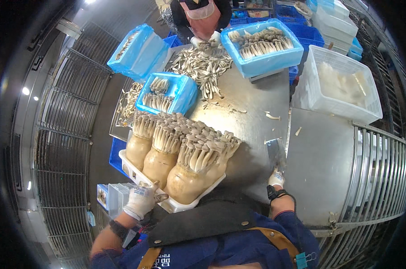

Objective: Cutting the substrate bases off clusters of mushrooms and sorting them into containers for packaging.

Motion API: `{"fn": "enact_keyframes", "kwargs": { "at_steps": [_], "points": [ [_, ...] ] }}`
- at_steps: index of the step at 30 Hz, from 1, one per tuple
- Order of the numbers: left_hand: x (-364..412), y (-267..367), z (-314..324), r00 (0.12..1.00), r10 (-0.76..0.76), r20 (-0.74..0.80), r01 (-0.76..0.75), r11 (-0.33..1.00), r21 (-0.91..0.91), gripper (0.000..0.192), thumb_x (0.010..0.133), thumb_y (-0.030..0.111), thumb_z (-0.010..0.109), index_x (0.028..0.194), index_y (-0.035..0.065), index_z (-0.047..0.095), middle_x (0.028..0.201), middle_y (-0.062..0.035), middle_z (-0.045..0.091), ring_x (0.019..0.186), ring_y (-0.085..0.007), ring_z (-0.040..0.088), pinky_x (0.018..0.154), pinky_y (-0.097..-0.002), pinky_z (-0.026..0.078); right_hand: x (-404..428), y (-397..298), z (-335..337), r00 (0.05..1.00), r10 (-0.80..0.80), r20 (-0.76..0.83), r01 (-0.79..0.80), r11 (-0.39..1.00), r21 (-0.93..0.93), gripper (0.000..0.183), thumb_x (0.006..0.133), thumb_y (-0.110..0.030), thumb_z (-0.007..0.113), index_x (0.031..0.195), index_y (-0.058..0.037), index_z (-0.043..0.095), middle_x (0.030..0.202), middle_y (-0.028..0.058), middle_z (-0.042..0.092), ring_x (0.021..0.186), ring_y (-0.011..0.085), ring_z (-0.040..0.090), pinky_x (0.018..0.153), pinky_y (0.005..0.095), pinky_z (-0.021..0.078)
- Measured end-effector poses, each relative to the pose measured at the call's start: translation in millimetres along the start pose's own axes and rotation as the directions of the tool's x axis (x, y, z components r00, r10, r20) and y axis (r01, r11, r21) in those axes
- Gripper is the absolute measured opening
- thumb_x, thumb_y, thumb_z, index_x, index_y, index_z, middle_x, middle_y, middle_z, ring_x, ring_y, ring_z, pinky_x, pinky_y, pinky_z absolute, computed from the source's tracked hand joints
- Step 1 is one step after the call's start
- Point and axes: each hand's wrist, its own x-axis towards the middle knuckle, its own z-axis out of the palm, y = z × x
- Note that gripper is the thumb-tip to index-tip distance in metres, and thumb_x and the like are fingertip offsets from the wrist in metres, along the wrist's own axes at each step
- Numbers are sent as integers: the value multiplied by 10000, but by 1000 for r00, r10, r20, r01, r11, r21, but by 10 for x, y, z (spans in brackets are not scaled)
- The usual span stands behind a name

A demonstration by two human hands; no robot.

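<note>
My left hand, in a white work glove, has its fingers over the near-left rim of a white plastic tray. Several cultivation bottles stand upright in this tray, each topped with a dense cluster of brown-capped mushrooms. At the right, my gloved right hand grips a cleaver whose broad blade is over the steel table. Beyond the tray sits a blue-lined box with mushrooms laid in rows.
Loose mushrooms are heaped before a person in a pink apron. A larger blue-lined box of mushrooms stands back right. A white plastic crate and metal railings are on the right. More blue-lined boxes are back left.
</note>
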Motion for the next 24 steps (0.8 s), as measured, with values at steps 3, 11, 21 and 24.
{"fn": "enact_keyframes", "kwargs": {
  "at_steps": [3, 11, 21, 24],
  "points": [
    [142, -80, -148, 963, 267, -35, -242, 916, 320, 487, 820, 513, 579, 1091, 109, 612, 880, -122, 625, 879, -288, 600, 780, -403, 465, 2, -24, -72, 999, 35, 13, -35, 999, -8, 635, 905, -117, 410, 1476, -166, 136, 1150, 190, 594, 988, 291, 636, 809, 426, 507],
    [746, -481, 270, 675, 733, 85, -737, 672, 66, 339, 690, 419, 683, 830, 121, 602, 831, -95, 589, 810, -295, 620, 689, -407, 493, -302, 97, -389, 997, -51, -63, 52, 998, 27, 673, 873, -103, 473, 1467, -139, 160, 1144, 227, 579, 1032, 348, 604, 874, 458, 467],
    [499, -640, 724, 754, 647, -115, -643, 763, 72, 338, 615, 397, 681, 778, 110, 608, 791, -86, 598, 780, -281, 624, 692, -407, 502, -1107, -208, -1749, 821, -195, -536, 552, 511, 659, 386, 805, -171, 656, 1109, 19, 513, 828, 140, 598, 709, 203, 586, 645, 305, 477],
    [379, -589, 802, 764, 605, -225, -612, 790, 44, 309, 635, 395, 683, 731, 110, 614, 761, -90, 608, 733, -279, 626, 674, -397, 505, -1396, -474, -2110, 818, -313, -483, 562, 615, 553, 350, 823, -165, 651, 1099, 8, 522, 790, 78, 571, 631, 123, 525, 565, 262, 452]
  ]
}}
